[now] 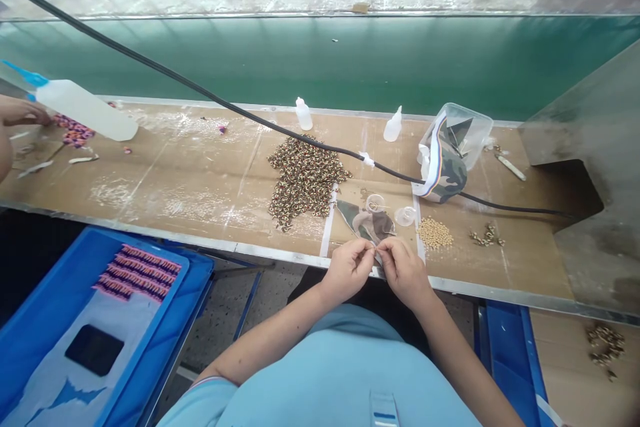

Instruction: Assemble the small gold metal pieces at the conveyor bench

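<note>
At the table's front edge my left hand (350, 267) and my right hand (404, 272) meet, thumbs and forefingers pinched together. Whatever lies between the fingertips is too small to make out. Just beyond them is a camouflage cloth piece (370, 221), with a small clear cup (375, 203) on it and a second clear cup (405, 215) beside it. Right of these lies a pile of small tan beads (435, 233). To the left spreads a large heap of small brown, gold and red pieces (307, 177).
A black cable (220, 101) crosses above the table. Two small white bottles (303, 115) stand behind the heap. A clear tub (475, 127) holds camouflage cloth. At the far left, another person's hand (23, 110) is near a large bottle (85, 107). Blue trays (175, 293) flank me.
</note>
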{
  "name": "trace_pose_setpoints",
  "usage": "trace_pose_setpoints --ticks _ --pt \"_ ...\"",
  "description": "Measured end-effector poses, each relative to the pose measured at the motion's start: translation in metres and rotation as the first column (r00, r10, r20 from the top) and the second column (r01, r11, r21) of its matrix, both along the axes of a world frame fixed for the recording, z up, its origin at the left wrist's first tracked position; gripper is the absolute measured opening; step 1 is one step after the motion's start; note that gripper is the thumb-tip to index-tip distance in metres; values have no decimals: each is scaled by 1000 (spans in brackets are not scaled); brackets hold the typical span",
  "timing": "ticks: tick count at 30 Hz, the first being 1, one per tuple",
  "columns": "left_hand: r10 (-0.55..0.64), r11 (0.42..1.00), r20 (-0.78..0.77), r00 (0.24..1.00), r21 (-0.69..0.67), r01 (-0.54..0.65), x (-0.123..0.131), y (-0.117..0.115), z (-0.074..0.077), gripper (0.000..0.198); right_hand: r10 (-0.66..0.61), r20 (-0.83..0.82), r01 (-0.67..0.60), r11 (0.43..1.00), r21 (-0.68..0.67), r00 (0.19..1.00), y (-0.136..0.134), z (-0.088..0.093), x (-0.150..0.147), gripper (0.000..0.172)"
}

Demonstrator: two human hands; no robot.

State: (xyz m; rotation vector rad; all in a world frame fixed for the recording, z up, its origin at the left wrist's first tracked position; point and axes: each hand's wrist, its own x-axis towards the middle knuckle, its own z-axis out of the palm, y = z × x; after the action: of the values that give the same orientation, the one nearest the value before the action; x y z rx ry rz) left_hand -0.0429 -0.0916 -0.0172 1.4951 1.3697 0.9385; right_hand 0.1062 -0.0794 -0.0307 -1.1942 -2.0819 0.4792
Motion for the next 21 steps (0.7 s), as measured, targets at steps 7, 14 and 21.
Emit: trace_pose_setpoints --ticks 7,14,21 --pt "5 999 -46 999 36 -3 1 0 -1 20 3 1 -3 999 -32 1000 -1 -3 1 16" --pt "-20 999 -14 1000 36 20 0 -1 -4 20 -9 -18 8 997 -77 1000 1 -1 1 16" --pt "-3 1000 -14 1000 19 3 -1 -1 -6 18 -17 -32 14 997 -75 999 2 0 0 16"
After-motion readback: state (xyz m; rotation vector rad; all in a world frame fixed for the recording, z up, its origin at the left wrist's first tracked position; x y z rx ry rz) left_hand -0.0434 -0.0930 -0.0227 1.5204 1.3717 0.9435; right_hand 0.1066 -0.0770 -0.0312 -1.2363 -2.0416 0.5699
